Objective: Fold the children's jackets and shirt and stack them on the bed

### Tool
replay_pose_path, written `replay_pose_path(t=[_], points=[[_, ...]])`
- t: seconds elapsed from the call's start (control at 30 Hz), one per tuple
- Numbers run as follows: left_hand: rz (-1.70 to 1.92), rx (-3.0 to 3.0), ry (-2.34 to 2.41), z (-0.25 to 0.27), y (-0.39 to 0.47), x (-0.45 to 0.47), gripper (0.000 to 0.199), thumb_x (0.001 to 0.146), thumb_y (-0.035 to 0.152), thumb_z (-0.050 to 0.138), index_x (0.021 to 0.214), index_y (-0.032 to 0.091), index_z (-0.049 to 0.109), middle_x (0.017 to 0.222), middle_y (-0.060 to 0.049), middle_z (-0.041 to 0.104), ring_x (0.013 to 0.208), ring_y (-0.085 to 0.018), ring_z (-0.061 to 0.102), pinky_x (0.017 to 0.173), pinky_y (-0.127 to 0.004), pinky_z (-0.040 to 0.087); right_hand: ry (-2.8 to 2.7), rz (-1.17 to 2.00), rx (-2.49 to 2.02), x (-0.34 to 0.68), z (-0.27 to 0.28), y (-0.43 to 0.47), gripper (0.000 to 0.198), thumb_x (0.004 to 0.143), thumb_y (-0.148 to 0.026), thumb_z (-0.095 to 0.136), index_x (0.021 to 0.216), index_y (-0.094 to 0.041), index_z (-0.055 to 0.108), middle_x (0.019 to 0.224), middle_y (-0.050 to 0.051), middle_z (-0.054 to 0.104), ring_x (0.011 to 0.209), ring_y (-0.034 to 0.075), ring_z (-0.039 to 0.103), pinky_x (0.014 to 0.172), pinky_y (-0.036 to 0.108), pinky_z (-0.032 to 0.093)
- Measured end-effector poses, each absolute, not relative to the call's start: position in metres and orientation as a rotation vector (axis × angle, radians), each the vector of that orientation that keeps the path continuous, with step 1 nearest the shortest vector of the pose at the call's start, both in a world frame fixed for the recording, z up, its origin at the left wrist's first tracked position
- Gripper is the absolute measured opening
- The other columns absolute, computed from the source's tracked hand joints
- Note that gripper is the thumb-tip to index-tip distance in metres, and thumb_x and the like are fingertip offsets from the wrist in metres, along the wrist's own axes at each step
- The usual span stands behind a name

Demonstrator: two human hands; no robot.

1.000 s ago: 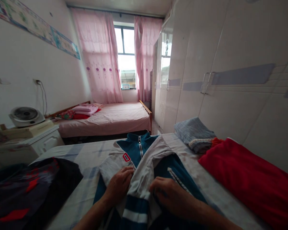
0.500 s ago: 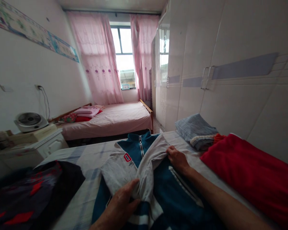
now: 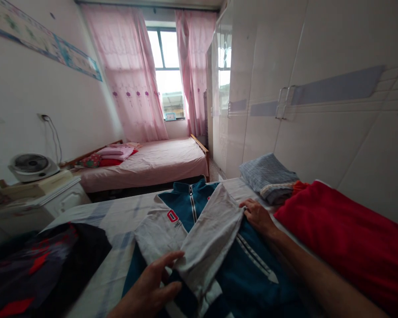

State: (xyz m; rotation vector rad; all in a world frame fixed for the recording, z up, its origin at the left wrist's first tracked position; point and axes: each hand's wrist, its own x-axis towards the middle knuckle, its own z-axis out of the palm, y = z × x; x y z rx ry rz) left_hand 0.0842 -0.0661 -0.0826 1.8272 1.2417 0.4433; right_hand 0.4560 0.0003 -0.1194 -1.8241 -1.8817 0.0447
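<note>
A blue and white zip-up jacket (image 3: pixel 185 212) lies face up on the bed in front of me, collar away from me. Its grey-white sleeve (image 3: pixel 208 236) is folded diagonally across the chest. My left hand (image 3: pixel 152 287) rests near the sleeve's cuff end, fingers spread and touching the cloth. My right hand (image 3: pixel 258 216) presses on the jacket's right shoulder, at the upper end of the folded sleeve.
A dark garment with red marks (image 3: pixel 43 265) lies at the left. A red blanket (image 3: pixel 345 247) and a folded blue-grey cloth (image 3: pixel 268 176) lie at the right by the white wardrobe (image 3: pixel 318 132). A second bed (image 3: pixel 152 161), a fan (image 3: pixel 31 165) and a cabinet stand beyond.
The sleeve has been laid flatter across the jacket's chest. My right hand went from the middle out to the shoulder. My left hand slid down toward the cuff and opened.
</note>
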Motion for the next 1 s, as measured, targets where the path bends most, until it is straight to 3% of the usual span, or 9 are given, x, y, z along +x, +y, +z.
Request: replay_pose_path(t=[0.23,0.37,0.43,0.53,0.63,0.7,0.83,1.0], points=[[0.381,1.923,1.277,-0.085,-0.075,0.074,0.048,0.075,0.030,0.057,0.123,0.023,0.057,0.096,-0.002,0.065,0.077,-0.016,0.061,0.072,-0.027,0.051,-1.954,0.048,-1.864,0.453,-0.117,-0.003,0.034,0.068,-0.006,0.042,0.090,-0.019,0.064,0.101,0.005,0.065,0.099,0.019,0.056,0.090,0.031,0.037],[0.550,2.329,1.467,-0.075,-0.087,0.076,0.039,0.083,0.030,0.050,0.121,0.026,0.058,0.126,-0.007,0.055,0.106,-0.024,0.058,0.091,-0.036,0.048,-1.973,-0.013,-1.850,0.429,-0.099,-0.011,0.037,0.077,-0.013,0.042,0.107,-0.020,0.062,0.124,0.009,0.057,0.118,0.023,0.047,0.097,0.038,0.034],[0.612,2.521,1.401,-0.075,-0.091,0.084,0.042,0.086,0.035,0.049,0.127,0.031,0.052,0.141,-0.004,0.042,0.123,-0.027,0.046,0.100,-0.041,0.042,-2.015,-0.050,-1.774,0.408,-0.093,-0.014,0.040,0.084,-0.021,0.041,0.121,-0.021,0.056,0.137,0.007,0.048,0.129,0.023,0.037,0.103,0.039,0.029],[0.481,2.729,1.171,-0.090,-0.096,0.096,0.055,0.085,0.042,0.052,0.137,0.036,0.038,0.150,-0.001,0.029,0.135,-0.031,0.030,0.107,-0.049,0.033,-2.143,-0.050,-1.663,0.380,-0.098,-0.021,0.046,0.088,-0.034,0.041,0.133,-0.023,0.046,0.146,0.007,0.037,0.136,0.024,0.025,0.108,0.043,0.022],[0.277,2.721,1.009,-0.101,-0.101,0.102,0.058,0.087,0.050,0.047,0.141,0.035,0.032,0.149,-0.003,0.030,0.135,-0.032,0.028,0.107,-0.054,0.030,-2.295,0.118,-1.658,0.368,-0.114,-0.026,0.050,0.089,-0.041,0.041,0.135,-0.023,0.045,0.147,0.009,0.035,0.137,0.027,0.025,0.108,0.048,0.021],[0.206,2.644,0.936,-0.094,-0.097,0.100,0.050,0.089,0.050,0.042,0.136,0.035,0.040,0.145,-0.001,0.038,0.133,-0.029,0.035,0.107,-0.048,0.033,-2.307,0.268,-1.637,0.371,-0.119,-0.024,0.048,0.087,-0.043,0.043,0.130,-0.024,0.051,0.144,0.008,0.040,0.134,0.028,0.030,0.108,0.047,0.023],[0.392,2.520,1.074,-0.061,-0.050,0.089,0.033,0.093,0.038,0.039,0.118,0.031,0.059,0.134,0.002,0.052,0.118,-0.017,0.053,0.101,-0.028,0.041,-2.144,0.352,-1.594,0.395,-0.105,0.002,0.039,0.088,-0.036,0.042,0.121,-0.021,0.058,0.133,0.007,0.052,0.124,0.018,0.046,0.105,0.032,0.031],[0.627,2.384,1.691,-0.060,0.067,0.068,0.044,0.084,0.025,0.052,0.127,0.013,0.051,0.142,-0.013,0.040,0.132,-0.026,0.034,0.110,-0.039,0.026,-1.851,0.222,-1.811,0.433,-0.089,0.064,0.049,0.082,-0.020,0.045,0.130,-0.007,0.046,0.134,0.018,0.047,0.128,0.025,0.040,0.108,0.038,0.027]])
